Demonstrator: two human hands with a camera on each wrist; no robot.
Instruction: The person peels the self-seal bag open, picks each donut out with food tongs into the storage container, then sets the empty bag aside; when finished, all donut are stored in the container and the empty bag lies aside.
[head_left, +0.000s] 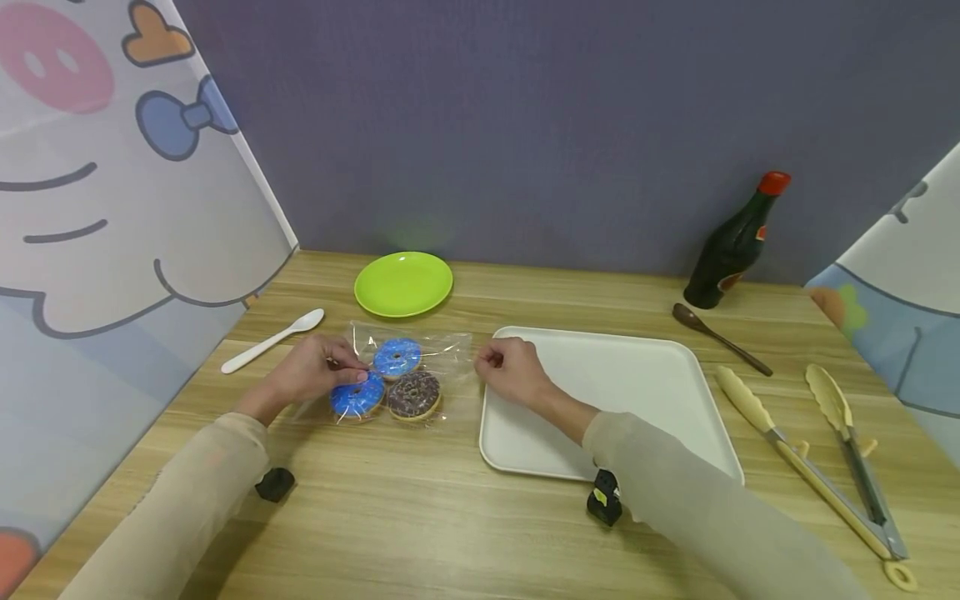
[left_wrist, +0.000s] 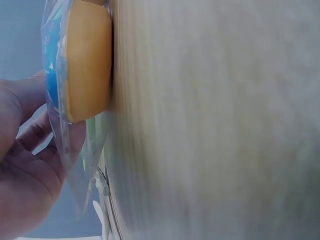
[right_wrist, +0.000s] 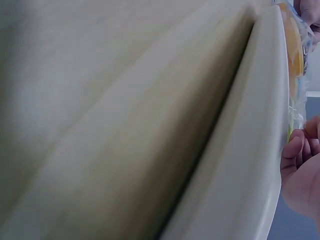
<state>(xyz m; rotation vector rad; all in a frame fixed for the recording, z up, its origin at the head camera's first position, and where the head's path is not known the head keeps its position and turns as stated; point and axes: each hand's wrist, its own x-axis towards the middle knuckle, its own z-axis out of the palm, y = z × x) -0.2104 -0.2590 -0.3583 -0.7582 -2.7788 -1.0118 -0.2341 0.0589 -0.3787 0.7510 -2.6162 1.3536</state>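
Observation:
A clear plastic bag (head_left: 450, 350) lies on the table with three toy donuts inside. Two are blue-iced, one donut (head_left: 397, 357) at the back and another donut (head_left: 357, 395) at the left; a chocolate donut (head_left: 415, 394) sits at the right. My left hand (head_left: 324, 367) pinches the bag's left side, thumb against the left blue donut. In the left wrist view, the film passes between thumb and fingers of that hand (left_wrist: 30, 165). My right hand (head_left: 513, 369) pinches the bag's right edge with curled fingers, above the left rim of a white tray (head_left: 615, 375).
A green plate (head_left: 403, 284) and a white spoon (head_left: 273, 341) lie behind and left of the bag. Right of the tray are a brown wooden spoon (head_left: 722, 338), spread tongs (head_left: 825, 475) and a dark bottle (head_left: 727, 246) with a red cap. A grey wall (head_left: 525, 133) closes off the back.

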